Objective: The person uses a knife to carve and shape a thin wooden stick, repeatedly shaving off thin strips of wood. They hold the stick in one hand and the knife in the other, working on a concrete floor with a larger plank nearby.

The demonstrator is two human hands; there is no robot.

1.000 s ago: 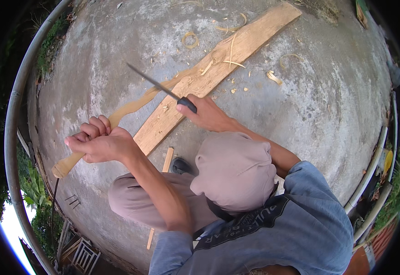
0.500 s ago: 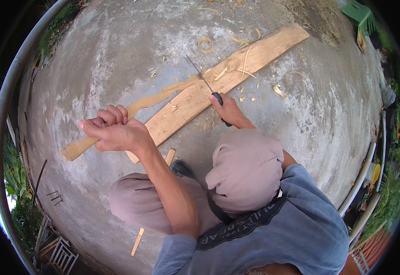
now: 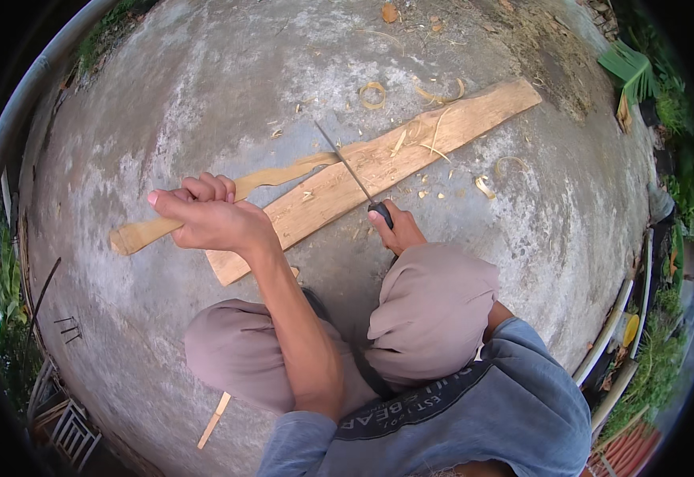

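My left hand [image 3: 208,215] grips a long, curved strip of pale wood [image 3: 279,175] near its lower end, holding it slanted across a wooden plank [image 3: 387,163]. My right hand [image 3: 393,230] is closed on the black handle of a knife [image 3: 355,179]. The blade points up and away and rests against the strip where it crosses the plank. I am squatting, with both knees below the hands.
Wood shavings [image 3: 375,95] lie scattered on the grey concrete ground [image 3: 204,87] around the plank. A thin wooden stick [image 3: 213,420] lies by my left knee. Pipes [image 3: 629,318] and plants edge the right side; a metal frame [image 3: 69,433] sits lower left.
My right hand has drawn the knife back toward my knee, along the strip. My left hand and the strip shifted slightly right, and the head view tilted.
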